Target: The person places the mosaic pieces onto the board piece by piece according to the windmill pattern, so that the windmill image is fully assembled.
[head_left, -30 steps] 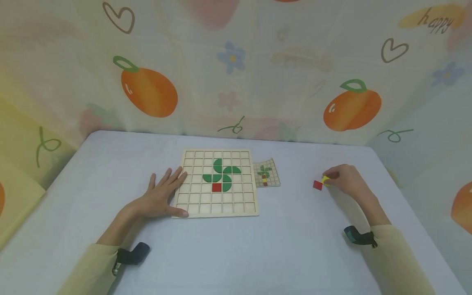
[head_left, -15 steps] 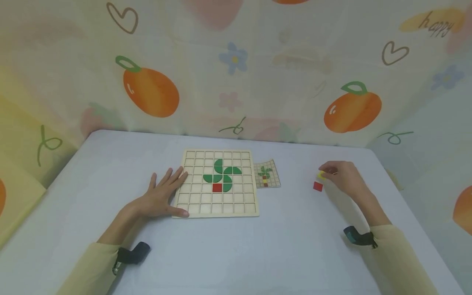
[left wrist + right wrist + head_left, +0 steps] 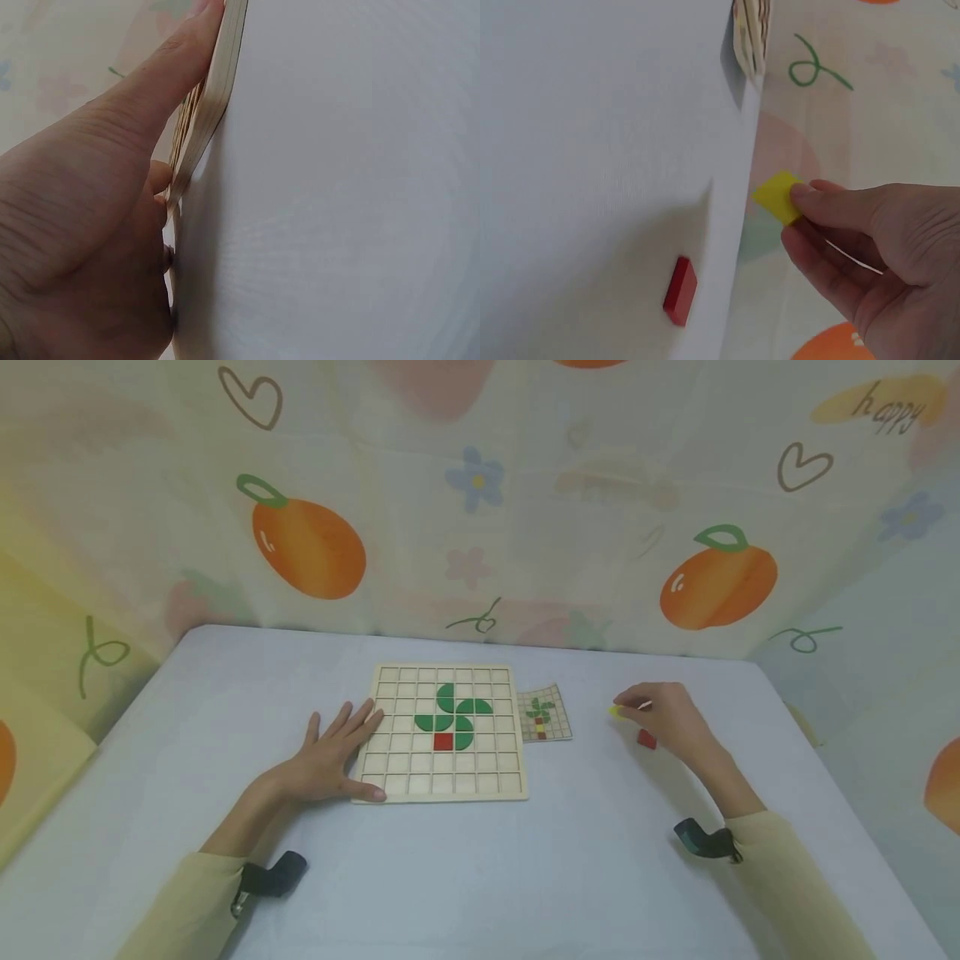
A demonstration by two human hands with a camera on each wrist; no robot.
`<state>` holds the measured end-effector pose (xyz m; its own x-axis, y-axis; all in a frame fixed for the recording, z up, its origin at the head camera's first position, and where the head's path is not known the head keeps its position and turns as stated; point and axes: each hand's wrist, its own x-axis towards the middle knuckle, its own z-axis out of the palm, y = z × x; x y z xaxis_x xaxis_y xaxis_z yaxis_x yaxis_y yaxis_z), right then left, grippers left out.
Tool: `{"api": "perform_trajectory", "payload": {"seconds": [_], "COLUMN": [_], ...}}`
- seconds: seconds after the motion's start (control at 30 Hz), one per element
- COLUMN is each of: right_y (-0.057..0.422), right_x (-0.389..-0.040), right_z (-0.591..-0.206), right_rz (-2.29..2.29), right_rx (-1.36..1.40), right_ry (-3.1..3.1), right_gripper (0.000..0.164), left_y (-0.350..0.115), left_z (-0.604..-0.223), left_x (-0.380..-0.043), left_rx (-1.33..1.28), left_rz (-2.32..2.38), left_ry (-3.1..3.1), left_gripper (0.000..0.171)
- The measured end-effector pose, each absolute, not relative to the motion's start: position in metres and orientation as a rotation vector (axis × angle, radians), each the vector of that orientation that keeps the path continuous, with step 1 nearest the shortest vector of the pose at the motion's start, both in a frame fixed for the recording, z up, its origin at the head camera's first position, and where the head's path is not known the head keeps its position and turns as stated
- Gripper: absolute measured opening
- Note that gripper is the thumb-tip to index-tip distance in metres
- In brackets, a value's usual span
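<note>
My left hand (image 3: 322, 764) lies spread at the left edge of a wooden grid board (image 3: 405, 785), its thumb on the near corner and fingertips on the side rim. Green quarter-circle pieces (image 3: 463, 727) form a pinwheel on the board, with a red square piece (image 3: 443, 742) just below. Out to the right, my right hand (image 3: 667, 714) pinches a yellow square piece (image 3: 777, 196) between thumb and fingers, raised above the table. A second red square piece (image 3: 680, 292) lies on the table under that hand, partly covered by it in the head view.
A pattern card (image 3: 546, 714) showing a small green, red and yellow design sits against the board's right side. The white table (image 3: 465, 877) ends at a printed cloth backdrop (image 3: 517, 552) behind.
My right hand has picked the yellow square piece up from beside the red one and moved it left toward the card. My left hand has stayed in place.
</note>
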<state>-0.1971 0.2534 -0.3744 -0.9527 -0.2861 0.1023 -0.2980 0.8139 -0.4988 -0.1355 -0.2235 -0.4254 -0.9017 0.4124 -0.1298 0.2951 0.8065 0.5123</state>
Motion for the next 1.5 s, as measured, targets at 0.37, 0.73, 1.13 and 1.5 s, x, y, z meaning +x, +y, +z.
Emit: {"api": "perform_trajectory", "payload": {"seconds": [0.37, 0.73, 1.13, 1.5], "right_y": [0.216, 0.177, 0.131, 0.098], "right_x": [-0.200, -0.189, -0.182, -0.176], "right_z": [-0.377, -0.378, -0.383, -0.390], "right_rz": [0.804, 0.848, 0.909, 1.082], "right_rx": [0.589, 0.605, 0.729, 0.894], "right_ry": [-2.963, -2.934, -2.920, -2.840], "right_gripper": [0.015, 0.016, 0.015, 0.010], "left_y": [-0.225, -0.224, -0.222, -0.221], "left_z": [-0.428, -0.424, -0.426, -0.423], "left_x": [-0.136, -0.135, -0.135, -0.134], "left_rx": [0.548, 0.557, 0.556, 0.552], "left_rz": [0.725, 0.730, 0.731, 0.725], "left_ry": [2.767, 2.768, 2.771, 2.771], "left_gripper": [0.121, 0.121, 0.121, 0.121]}}
